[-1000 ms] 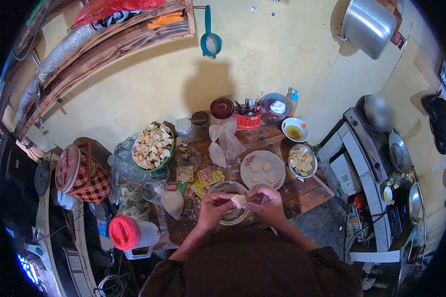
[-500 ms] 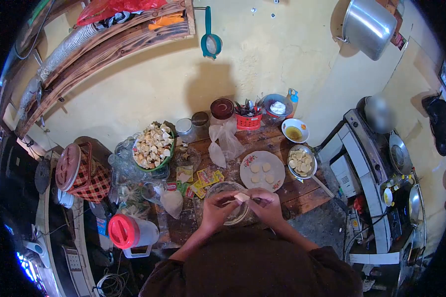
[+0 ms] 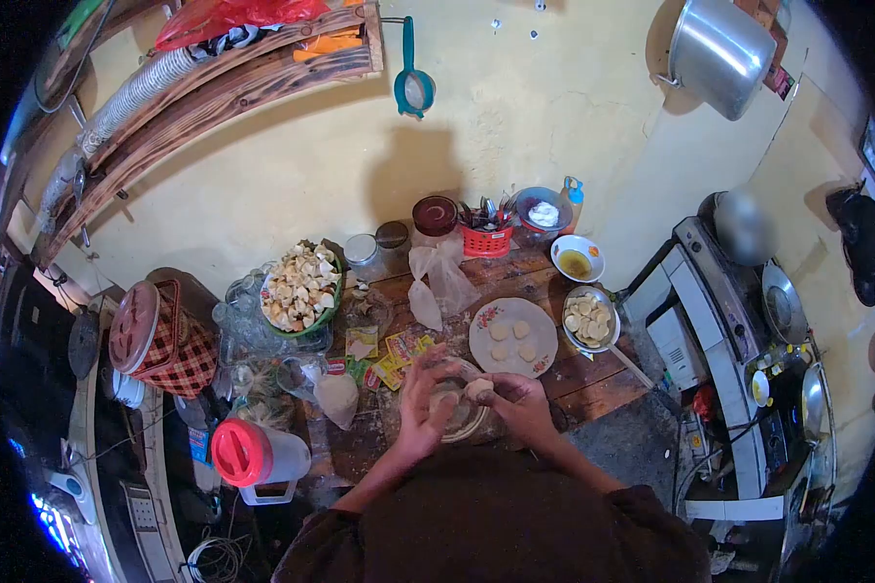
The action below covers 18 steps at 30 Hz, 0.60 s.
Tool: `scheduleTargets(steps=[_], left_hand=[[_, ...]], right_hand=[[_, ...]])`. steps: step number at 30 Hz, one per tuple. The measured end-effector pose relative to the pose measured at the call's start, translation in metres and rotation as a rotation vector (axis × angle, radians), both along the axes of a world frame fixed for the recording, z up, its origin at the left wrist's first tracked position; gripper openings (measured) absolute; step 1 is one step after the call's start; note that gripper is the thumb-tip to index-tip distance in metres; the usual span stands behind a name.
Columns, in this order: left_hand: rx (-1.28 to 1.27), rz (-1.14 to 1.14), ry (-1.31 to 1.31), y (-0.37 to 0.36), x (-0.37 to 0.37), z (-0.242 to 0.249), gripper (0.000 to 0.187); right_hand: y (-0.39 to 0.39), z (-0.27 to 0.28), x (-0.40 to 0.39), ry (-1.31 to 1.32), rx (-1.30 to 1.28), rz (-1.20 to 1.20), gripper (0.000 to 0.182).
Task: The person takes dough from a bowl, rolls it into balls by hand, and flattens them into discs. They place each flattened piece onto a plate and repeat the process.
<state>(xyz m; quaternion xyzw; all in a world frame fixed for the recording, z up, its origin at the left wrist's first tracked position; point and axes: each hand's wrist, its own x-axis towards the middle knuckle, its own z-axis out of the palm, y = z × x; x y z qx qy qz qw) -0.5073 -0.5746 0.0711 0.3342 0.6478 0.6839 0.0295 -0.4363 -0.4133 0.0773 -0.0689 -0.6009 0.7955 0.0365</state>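
Note:
My right hand (image 3: 520,403) pinches a small pale piece of dough (image 3: 477,389) between thumb and fingers. Opposite it, my left hand (image 3: 422,400) is open with the fingers spread and nothing in it. Both hands are over a round bowl (image 3: 472,428), which they partly hide. Just beyond the right hand lies a white flowered plate (image 3: 546,335) bearing several flat, pale dough rounds (image 3: 499,331).
Right of the plate sits a long-handled pan (image 3: 612,335) with pale slices, near a bowl of yellowish liquid (image 3: 576,262). Seasoning packets (image 3: 391,374), a plastic bag (image 3: 337,398) and a heaped green basin (image 3: 331,316) stand left. A red-lidded jug (image 3: 243,454) is near the front.
My left hand has let go of the dough and opened, its fingers now spread to the left. The dough stays in my right hand, which has turned slightly.

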Motion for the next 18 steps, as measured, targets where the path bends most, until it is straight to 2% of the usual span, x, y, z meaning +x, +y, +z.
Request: scheduleTargets(steps=[1, 3, 4, 5, 6, 8, 9, 10, 11, 12, 13, 15, 16, 18], left_hand=[[0.001, 0.000, 0.001, 0.001, 0.002, -0.004, 0.032], [0.306, -0.123, -0.588, 0.007, 0.007, -0.009, 0.036], [0.307, -0.125, -0.587, 0.008, 0.007, -0.008, 0.036], [0.387, -0.187, -0.764, 0.010, 0.007, -0.006, 0.043], [0.465, -0.250, -0.941, 0.010, 0.007, -0.006, 0.052], [0.518, -0.275, -1.008, 0.010, 0.004, -0.018, 0.051], [0.572, -0.296, -1.075, 0.009, 0.002, -0.023, 0.052], [0.573, -0.296, -1.073, 0.009, 0.001, -0.023, 0.052], [0.562, -0.165, -1.090, 0.008, 0.000, -0.023, 0.051], [0.549, -0.033, -1.103, 0.008, -0.002, -0.024, 0.050], [0.549, -0.036, -1.099, 0.005, -0.007, -0.030, 0.050], [0.510, 0.022, -1.061, -0.001, -0.017, -0.044, 0.046], [0.512, 0.021, -1.059, -0.001, -0.014, -0.032, 0.046], [0.476, -0.127, -0.953, 0.003, -0.001, 0.001, 0.048]], right_hand=[[0.001, 0.000, 0.000, -0.028, 0.030, -0.019, 0.027], [0.000, -0.003, -0.001, -0.055, 0.061, -0.038, 0.024], [-0.004, -0.006, -0.004, 0.013, 0.170, -0.071, 0.023], [-0.008, -0.008, -0.006, 0.081, 0.280, -0.104, 0.022], [-0.011, -0.006, -0.007, 0.082, 0.282, -0.108, 0.022], [-0.020, 0.008, -0.009, 0.476, 0.860, -0.025, 0.039], [-0.028, 0.011, -0.007, 0.480, 0.861, -0.024, 0.039], [-0.038, 0.013, -0.004, 0.503, 0.935, 0.072, 0.048], [-0.042, 0.015, -0.001, 0.525, 1.009, 0.167, 0.059], [-0.037, 0.018, -0.004, 0.430, 0.863, 0.326, 0.069], [-0.030, 0.027, -0.005, 0.434, 0.865, 0.324, 0.069], [-0.016, 0.047, -0.006, 0.007, 0.546, 0.454, 0.068], [-0.014, 0.044, -0.014, 0.009, 0.548, 0.453, 0.068], [-0.015, 0.030, -0.028, 0.559, 1.028, 0.135, 0.076]])
